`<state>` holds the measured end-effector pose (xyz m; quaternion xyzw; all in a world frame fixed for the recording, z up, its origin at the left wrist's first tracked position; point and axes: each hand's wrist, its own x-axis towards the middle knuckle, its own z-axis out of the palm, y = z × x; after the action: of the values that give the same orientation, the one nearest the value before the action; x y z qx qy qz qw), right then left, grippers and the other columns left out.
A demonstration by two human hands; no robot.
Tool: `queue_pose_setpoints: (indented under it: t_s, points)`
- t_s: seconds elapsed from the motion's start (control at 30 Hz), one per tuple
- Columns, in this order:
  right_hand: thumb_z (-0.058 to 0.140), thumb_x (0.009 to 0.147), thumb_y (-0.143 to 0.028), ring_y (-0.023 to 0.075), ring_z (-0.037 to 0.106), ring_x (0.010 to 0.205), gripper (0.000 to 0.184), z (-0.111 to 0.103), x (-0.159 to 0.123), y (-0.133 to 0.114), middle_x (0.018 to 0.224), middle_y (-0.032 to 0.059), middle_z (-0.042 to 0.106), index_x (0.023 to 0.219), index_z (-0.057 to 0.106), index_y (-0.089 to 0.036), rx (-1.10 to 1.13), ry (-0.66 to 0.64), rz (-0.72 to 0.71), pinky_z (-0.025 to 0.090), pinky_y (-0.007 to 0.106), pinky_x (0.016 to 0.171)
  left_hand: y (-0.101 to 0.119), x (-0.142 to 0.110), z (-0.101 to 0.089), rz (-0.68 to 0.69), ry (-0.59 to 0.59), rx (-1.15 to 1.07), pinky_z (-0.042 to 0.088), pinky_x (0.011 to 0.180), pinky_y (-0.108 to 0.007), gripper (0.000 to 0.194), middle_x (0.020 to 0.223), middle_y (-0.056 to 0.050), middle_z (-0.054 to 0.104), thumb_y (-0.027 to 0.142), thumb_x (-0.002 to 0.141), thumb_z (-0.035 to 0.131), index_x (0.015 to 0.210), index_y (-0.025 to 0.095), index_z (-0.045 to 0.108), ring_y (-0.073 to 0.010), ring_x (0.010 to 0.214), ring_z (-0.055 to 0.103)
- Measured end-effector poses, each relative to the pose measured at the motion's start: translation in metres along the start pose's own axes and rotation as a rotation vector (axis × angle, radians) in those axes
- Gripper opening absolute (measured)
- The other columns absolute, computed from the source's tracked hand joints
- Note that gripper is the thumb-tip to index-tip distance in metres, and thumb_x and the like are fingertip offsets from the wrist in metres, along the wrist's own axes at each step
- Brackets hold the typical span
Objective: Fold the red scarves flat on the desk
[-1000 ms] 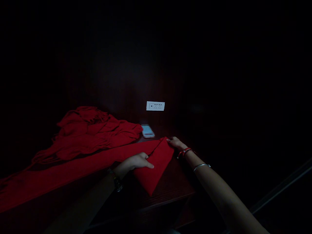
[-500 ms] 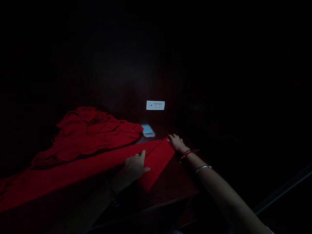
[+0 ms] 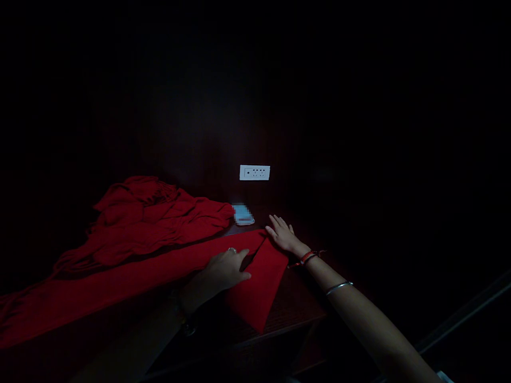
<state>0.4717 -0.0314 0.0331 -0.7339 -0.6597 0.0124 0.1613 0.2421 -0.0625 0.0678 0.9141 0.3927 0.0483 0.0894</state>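
Note:
A long red scarf (image 3: 167,271) lies flattened along a dark wooden tabletop. Its right end is turned over at a slant, so a pointed corner (image 3: 259,319) hangs toward the front edge. My left hand (image 3: 225,268), a ring on one finger, rests on the scarf beside the fold, thumb and index finger stretched apart; its other fingers are partly hidden. At the far right corner of the fold, my right hand (image 3: 281,234) lies flat with fingers spread, touching the cloth. A dark gap shows along the fold between both hands.
Behind the strip sits a crumpled heap of red fringed cloth (image 3: 159,218). Next to it lies a light-blue flat item (image 3: 242,214), blurred out. A white socket plate (image 3: 254,172) is on the dark wall. The table's front edge (image 3: 287,328) runs near me.
My right hand has loosened from the fold's corner and spread flat, slightly left. My left hand has slid a little right. The turned-over corner has shifted right and nearer to me.

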Motion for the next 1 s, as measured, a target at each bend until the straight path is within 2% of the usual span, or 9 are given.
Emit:
queue_pose_setpoints:
  t_s: [0.1,0.17,0.23,0.4,0.53,0.7,0.8,0.9,1.0]
  points:
    - [0.013,0.085,-0.053,0.0225,0.004,0.129,0.064,0.007,-0.004,-0.003,0.142,0.0087,0.013,0.136,0.014,-0.015,-0.048,-0.048,-0.058,0.007,0.050,0.101,-0.008,0.011,0.007,0.091,0.055,0.044,0.024,0.096,-0.044,0.062,0.136,-0.013,0.028,0.048,0.077,0.044,0.131,0.022,0.030,-0.0309,0.123,0.026]
    - [0.014,0.086,-0.053,0.0217,0.005,0.130,0.063,0.012,-0.006,-0.004,0.141,0.0084,0.015,0.135,0.018,-0.014,-0.078,-0.109,-0.073,0.004,0.048,0.102,-0.016,0.017,0.016,0.131,-0.020,0.035,0.014,0.098,-0.051,0.061,0.142,-0.008,0.014,0.055,0.079,0.037,0.132,0.028,0.025,-0.0324,0.127,0.010]
    - [0.014,0.085,-0.053,0.0210,0.004,0.130,0.064,0.013,-0.006,-0.004,0.142,0.0084,0.014,0.135,0.018,-0.012,-0.072,-0.133,-0.062,0.003,0.047,0.102,-0.022,0.020,0.026,0.143,-0.103,0.014,0.009,0.097,-0.055,0.059,0.143,-0.005,0.009,0.060,0.080,0.028,0.132,0.033,0.022,-0.0335,0.128,0.001]
    - [0.012,0.083,-0.058,0.0210,0.001,0.130,0.072,0.003,-0.014,-0.012,0.142,0.0094,0.008,0.136,0.009,-0.010,0.023,-0.102,-0.055,0.003,0.046,0.102,-0.029,0.020,0.031,0.170,-0.141,-0.026,0.006,0.097,-0.055,0.067,0.143,-0.006,0.007,0.064,0.077,0.029,0.134,0.035,0.010,-0.0334,0.128,0.000]
    - [0.012,0.081,-0.061,0.0205,0.000,0.130,0.074,0.007,-0.028,-0.018,0.142,0.0095,0.007,0.137,0.009,-0.011,-0.009,-0.152,-0.130,0.002,0.045,0.102,-0.030,0.015,0.026,0.252,-0.143,-0.049,0.003,0.098,-0.055,0.065,0.143,-0.004,0.005,0.064,0.076,0.032,0.133,0.038,0.014,-0.0325,0.128,-0.002]
    - [0.011,0.082,-0.060,0.0203,-0.002,0.130,0.073,0.012,-0.027,-0.020,0.142,0.0086,0.006,0.137,0.008,-0.011,-0.079,-0.228,-0.109,0.001,0.044,0.102,-0.032,0.010,0.018,0.253,-0.242,-0.092,0.002,0.097,-0.055,0.082,0.143,-0.006,0.003,0.071,0.065,0.042,0.133,0.035,0.014,-0.0356,0.127,-0.004]
    - [0.011,0.082,-0.059,0.0206,-0.002,0.130,0.072,0.006,-0.030,-0.022,0.142,0.0087,0.006,0.137,0.008,-0.012,-0.052,-0.205,-0.102,0.001,0.045,0.102,-0.035,0.012,0.016,0.267,-0.269,-0.092,0.002,0.098,-0.054,0.085,0.143,-0.005,0.002,0.072,0.064,0.041,0.134,0.035,0.011,-0.0346,0.127,-0.005]
    - [0.012,0.082,-0.059,0.0211,-0.002,0.130,0.071,0.002,-0.048,-0.024,0.143,0.0074,0.005,0.137,0.006,-0.015,0.018,-0.144,-0.142,0.003,0.046,0.102,-0.042,0.016,0.019,0.282,-0.259,-0.083,0.002,0.099,-0.051,0.087,0.143,-0.005,0.002,0.071,0.065,0.041,0.135,0.032,0.008,-0.0318,0.128,-0.004]
    - [0.012,0.083,-0.059,0.0215,-0.001,0.130,0.066,0.004,-0.073,-0.026,0.143,0.0046,0.004,0.137,0.009,-0.021,0.038,-0.176,-0.216,0.003,0.046,0.103,-0.048,0.020,0.022,0.290,-0.253,-0.071,0.001,0.101,-0.048,0.089,0.143,-0.005,0.003,0.071,0.065,0.041,0.135,0.029,0.007,-0.0292,0.129,-0.003]
